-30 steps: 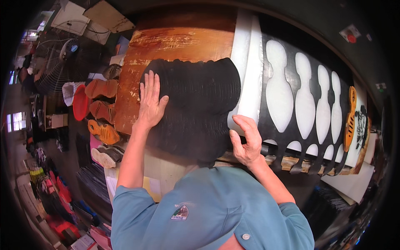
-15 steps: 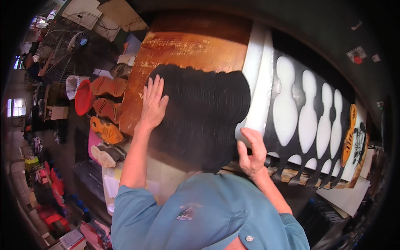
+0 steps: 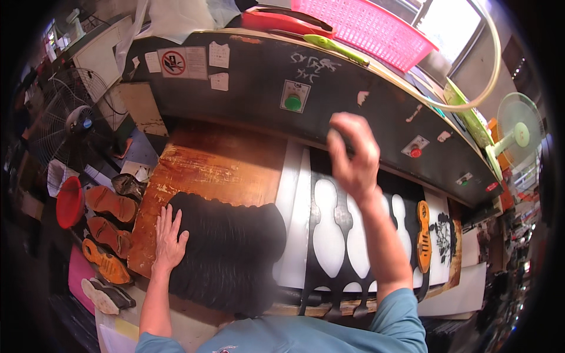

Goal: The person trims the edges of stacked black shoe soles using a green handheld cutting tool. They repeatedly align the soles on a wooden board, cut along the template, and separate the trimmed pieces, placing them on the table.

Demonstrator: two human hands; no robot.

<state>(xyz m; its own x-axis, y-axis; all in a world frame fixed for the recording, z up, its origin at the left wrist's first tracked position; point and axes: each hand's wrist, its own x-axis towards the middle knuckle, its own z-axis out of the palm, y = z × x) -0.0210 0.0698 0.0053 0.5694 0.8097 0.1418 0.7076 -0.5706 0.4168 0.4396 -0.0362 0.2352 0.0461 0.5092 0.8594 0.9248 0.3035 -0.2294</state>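
My left hand (image 3: pixel 169 244) lies flat, fingers stretched, on the left end of a long row of thin black sole-shaped pieces (image 3: pixel 226 253). They stand packed face to face on the table. My right hand (image 3: pixel 358 156) is raised in front of a dark machine beam (image 3: pixel 247 88), fingers loosely curled and thumb apart, with nothing visible in it. Under that forearm lies a black sheet (image 3: pixel 343 220) with sole-shaped cutouts, through which a white board (image 3: pixel 294 206) shows. An orange sole-shaped cutting die (image 3: pixel 423 235) rests at the sheet's right end.
The beam carries a green button (image 3: pixel 293 102) and a red button (image 3: pixel 416 152). Above it sit a pink basket (image 3: pixel 371 29) and a green-handled tool (image 3: pixel 335 47). Several sole-shaped dies (image 3: pixel 106 262) and a red bowl (image 3: pixel 70 202) are left of the brown tabletop (image 3: pixel 218 165). A fan (image 3: pixel 82 120) stands farther left.
My right hand has left the right end of the black row and risen to the beam. My left hand stays on the row. The view has tilted up, bringing the beam into sight.
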